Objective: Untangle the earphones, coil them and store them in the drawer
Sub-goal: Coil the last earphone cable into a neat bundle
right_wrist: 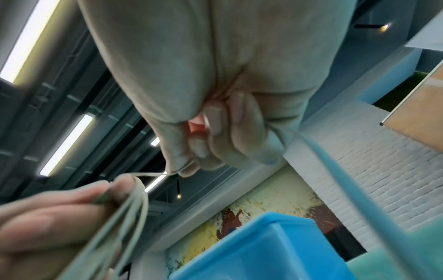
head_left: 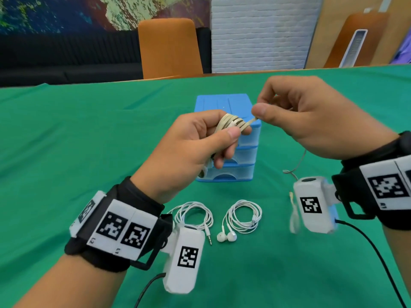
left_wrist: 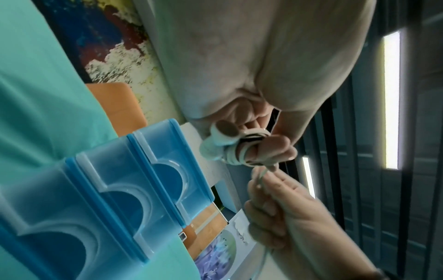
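I am holding a coil of white earphone cable wound around the fingers of my left hand, with the thumb pressing the loops in place; the left grip is closed on this coil. Its earbuds are showing at the underside of that hand in the left wrist view. My right hand is pinching the free run of the same cable between thumb and forefinger, just beside the coil, so the right grip is closed on the cable too. The loose tail is hanging from the right hand down toward the green tabletop. Both hands are raised in front of a blue three-drawer box, whose drawers are all standing closed. Two more coiled white earphone sets are lying on the tabletop near me, one beside my left wrist and one to its right, apart from each other.
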`<state>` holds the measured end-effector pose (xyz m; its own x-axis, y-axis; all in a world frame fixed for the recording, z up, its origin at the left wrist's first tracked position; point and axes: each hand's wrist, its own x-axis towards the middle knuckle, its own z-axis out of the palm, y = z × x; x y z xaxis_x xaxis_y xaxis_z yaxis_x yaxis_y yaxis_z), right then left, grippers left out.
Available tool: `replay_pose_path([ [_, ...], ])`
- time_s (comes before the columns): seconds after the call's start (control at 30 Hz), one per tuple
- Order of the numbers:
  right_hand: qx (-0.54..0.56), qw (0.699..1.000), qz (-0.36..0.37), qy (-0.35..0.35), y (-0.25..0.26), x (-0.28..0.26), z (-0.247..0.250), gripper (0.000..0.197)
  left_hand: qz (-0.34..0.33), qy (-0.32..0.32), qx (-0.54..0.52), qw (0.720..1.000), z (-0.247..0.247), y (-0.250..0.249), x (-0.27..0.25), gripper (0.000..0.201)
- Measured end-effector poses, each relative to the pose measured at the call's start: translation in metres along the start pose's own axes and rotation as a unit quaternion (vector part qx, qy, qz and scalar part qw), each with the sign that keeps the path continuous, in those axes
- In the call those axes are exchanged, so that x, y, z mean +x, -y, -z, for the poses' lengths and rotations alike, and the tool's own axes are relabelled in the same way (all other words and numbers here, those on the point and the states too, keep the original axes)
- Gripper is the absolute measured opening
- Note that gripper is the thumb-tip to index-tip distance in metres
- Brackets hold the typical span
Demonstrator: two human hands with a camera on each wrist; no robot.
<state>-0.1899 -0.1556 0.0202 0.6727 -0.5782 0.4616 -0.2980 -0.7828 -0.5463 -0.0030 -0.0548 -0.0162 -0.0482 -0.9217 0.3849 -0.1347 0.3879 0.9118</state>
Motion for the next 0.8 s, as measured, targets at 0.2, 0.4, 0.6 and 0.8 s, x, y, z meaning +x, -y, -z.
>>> replay_pose_path([
  [0.2,-0.045,0.997,-0.015,-0.054,-0.009,-0.003,-0.009,0.013,0.044,-0.042,-0.029,0.998,0.0,-0.001,0.001,0.014],
  [0.4,-0.1,0.986,0.103,-0.087,0.01,-0.012,-0.021,0.011,0.034,-0.065,-0.003,0.997,-0.005,-0.003,0.002,0.018],
  [0.6,-0.054,0.994,0.058,-0.069,-0.005,-0.006,-0.051,0.022,0.02,-0.083,-0.136,0.987,0.001,-0.004,0.003,0.018],
  [0.8,0.076,0.993,-0.031,0.08,-0.009,-0.012,-0.066,0.024,-0.006,-0.166,-0.314,0.935,0.01,-0.002,0.007,0.015],
])
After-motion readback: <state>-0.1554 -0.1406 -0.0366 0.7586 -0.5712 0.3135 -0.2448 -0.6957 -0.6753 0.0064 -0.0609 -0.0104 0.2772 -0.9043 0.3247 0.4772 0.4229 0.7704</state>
